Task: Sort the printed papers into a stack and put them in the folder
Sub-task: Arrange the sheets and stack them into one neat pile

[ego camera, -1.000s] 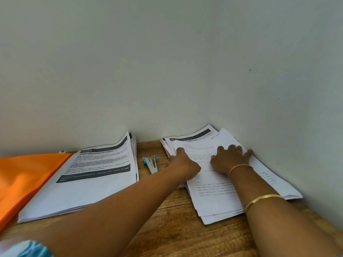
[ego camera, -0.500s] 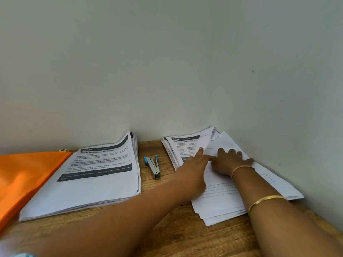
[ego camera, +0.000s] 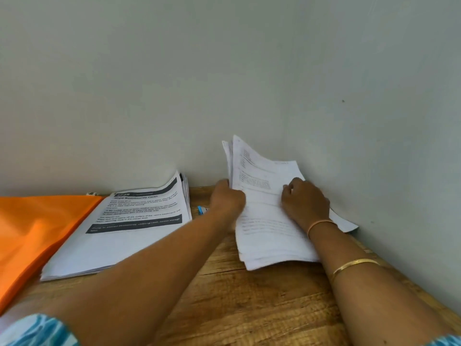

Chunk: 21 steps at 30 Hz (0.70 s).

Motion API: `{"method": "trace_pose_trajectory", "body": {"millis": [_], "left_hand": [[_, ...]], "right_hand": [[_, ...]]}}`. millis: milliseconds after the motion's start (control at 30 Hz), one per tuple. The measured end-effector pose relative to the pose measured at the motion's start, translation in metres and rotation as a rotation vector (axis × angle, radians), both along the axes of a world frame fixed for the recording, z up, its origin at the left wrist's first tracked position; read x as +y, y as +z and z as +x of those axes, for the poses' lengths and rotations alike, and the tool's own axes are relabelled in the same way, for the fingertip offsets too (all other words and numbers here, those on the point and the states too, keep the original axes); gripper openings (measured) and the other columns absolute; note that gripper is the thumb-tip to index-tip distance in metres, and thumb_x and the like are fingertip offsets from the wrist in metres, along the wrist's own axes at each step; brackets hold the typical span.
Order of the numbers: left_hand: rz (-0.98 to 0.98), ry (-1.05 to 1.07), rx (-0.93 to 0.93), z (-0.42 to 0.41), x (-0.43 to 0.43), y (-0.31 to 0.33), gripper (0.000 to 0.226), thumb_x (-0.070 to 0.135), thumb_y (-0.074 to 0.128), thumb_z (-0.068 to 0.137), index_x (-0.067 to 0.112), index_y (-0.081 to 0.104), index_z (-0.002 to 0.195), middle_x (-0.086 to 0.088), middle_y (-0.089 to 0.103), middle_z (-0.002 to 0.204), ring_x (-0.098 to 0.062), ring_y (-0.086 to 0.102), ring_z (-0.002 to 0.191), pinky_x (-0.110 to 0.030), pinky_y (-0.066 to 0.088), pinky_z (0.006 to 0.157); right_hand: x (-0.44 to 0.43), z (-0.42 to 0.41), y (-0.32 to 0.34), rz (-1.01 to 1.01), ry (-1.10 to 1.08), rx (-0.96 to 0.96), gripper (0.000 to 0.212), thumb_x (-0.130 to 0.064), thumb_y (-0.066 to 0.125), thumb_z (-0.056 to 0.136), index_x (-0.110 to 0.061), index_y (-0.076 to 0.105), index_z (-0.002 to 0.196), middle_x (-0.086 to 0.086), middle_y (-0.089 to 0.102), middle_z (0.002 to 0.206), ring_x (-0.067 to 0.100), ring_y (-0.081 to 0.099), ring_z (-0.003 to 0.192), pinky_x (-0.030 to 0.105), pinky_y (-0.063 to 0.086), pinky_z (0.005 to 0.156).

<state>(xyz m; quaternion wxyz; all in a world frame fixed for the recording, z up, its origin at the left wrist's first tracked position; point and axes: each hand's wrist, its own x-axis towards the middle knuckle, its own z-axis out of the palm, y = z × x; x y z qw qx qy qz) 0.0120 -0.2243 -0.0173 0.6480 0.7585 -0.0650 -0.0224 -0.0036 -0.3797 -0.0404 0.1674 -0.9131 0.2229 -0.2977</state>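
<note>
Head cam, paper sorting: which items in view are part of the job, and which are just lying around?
Job:
right pile, left edge gripped and raised by the left hand, right hand on it
left stack
orange folder

Lying about:
blue stapler, mostly hidden behind the left arm
wooden table

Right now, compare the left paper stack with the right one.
The left stack lies untouched; the right stack has its far left edge lifted by the left hand, the right hand resting on it. The left stack's top sheet has bold dark bands; the right stack's shows faint text. Both are white printed sheets on the table.
</note>
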Motion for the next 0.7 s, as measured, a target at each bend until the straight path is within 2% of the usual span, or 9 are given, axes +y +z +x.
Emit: {"method": "trace_pose_trajectory", "body": {"millis": [100, 200, 333, 400, 500, 533, 600, 700], "left_hand": [[0.030, 0.170, -0.122, 0.015, 0.043, 0.017, 0.033, -0.004, 0.043, 0.084, 0.005, 0.054, 0.114, -0.012, 0.060, 0.108, -0.028, 0.056, 0.089, -0.032, 0.049, 0.077], [0.011, 0.261, -0.133, 0.024, 0.100, 0.025, 0.033, -0.006, 0.043, 0.083, 0.003, 0.055, 0.111, -0.016, 0.061, 0.111, -0.034, 0.058, 0.094, -0.037, 0.050, 0.080], [0.038, 0.362, -0.149, 0.023, 0.167, 0.028, 0.027, -0.011, 0.043, 0.085, 0.005, 0.057, 0.102, -0.015, 0.056, 0.100, -0.036, 0.056, 0.093, -0.034, 0.041, 0.079], [0.073, 0.410, -0.149, 0.020, 0.194, 0.027, 0.029, -0.010, 0.045, 0.087, 0.001, 0.057, 0.111, -0.016, 0.055, 0.104, -0.030, 0.051, 0.090, -0.032, 0.038, 0.080], [0.116, 0.452, -0.156, 0.020, 0.222, 0.018, 0.034, -0.009, 0.046, 0.089, -0.003, 0.052, 0.122, -0.018, 0.055, 0.111, -0.028, 0.047, 0.091, -0.032, 0.036, 0.081], [0.135, 0.472, -0.152, 0.021, 0.229, 0.015, 0.035, -0.008, 0.046, 0.089, -0.002, 0.052, 0.123, -0.018, 0.054, 0.111, -0.028, 0.046, 0.091, -0.033, 0.036, 0.080], [0.165, 0.488, -0.137, 0.023, 0.237, 0.007, 0.038, -0.005, 0.047, 0.089, 0.002, 0.050, 0.126, -0.017, 0.055, 0.114, -0.029, 0.047, 0.092, -0.035, 0.038, 0.079], [0.184, 0.480, -0.128, 0.025, 0.244, 0.001, 0.039, -0.003, 0.045, 0.089, 0.006, 0.049, 0.127, -0.015, 0.053, 0.111, -0.030, 0.047, 0.093, -0.037, 0.040, 0.078]], "right_hand": [[0.012, 0.001, 0.004, 0.066, 0.082, -0.215, 0.024, -0.019, 0.036, 0.097, -0.007, 0.053, 0.086, 0.010, 0.058, 0.086, 0.030, 0.055, 0.084, 0.032, 0.036, 0.067], [0.032, 0.001, 0.001, 0.116, 0.169, -0.184, 0.022, -0.018, 0.036, 0.098, -0.009, 0.053, 0.089, 0.005, 0.054, 0.083, 0.024, 0.049, 0.078, 0.030, 0.031, 0.065], [0.067, 0.003, -0.004, 0.019, 0.319, -0.082, 0.024, -0.024, 0.039, 0.098, -0.008, 0.058, 0.100, 0.010, 0.063, 0.095, 0.024, 0.053, 0.082, 0.030, 0.034, 0.065], [0.088, 0.004, -0.005, -0.020, 0.403, -0.031, 0.027, -0.027, 0.041, 0.098, -0.010, 0.059, 0.106, 0.009, 0.063, 0.100, 0.025, 0.056, 0.089, 0.030, 0.038, 0.068], [0.115, 0.003, -0.010, -0.144, 0.499, 0.073, 0.025, -0.032, 0.041, 0.097, -0.013, 0.057, 0.102, 0.009, 0.064, 0.103, 0.025, 0.058, 0.089, 0.032, 0.042, 0.070], [0.123, 0.003, -0.013, -0.177, 0.515, 0.110, 0.024, -0.033, 0.041, 0.097, -0.015, 0.056, 0.103, 0.009, 0.063, 0.106, 0.025, 0.058, 0.091, 0.033, 0.044, 0.072], [0.133, 0.004, -0.018, -0.254, 0.504, 0.194, 0.032, -0.036, 0.040, 0.097, -0.020, 0.053, 0.122, 0.006, 0.058, 0.123, 0.026, 0.056, 0.106, 0.038, 0.045, 0.086], [0.143, 0.011, -0.028, -0.371, 0.443, 0.297, 0.047, -0.042, 0.038, 0.096, -0.029, 0.037, 0.141, 0.005, 0.047, 0.140, 0.029, 0.047, 0.123, 0.048, 0.039, 0.100]]}}
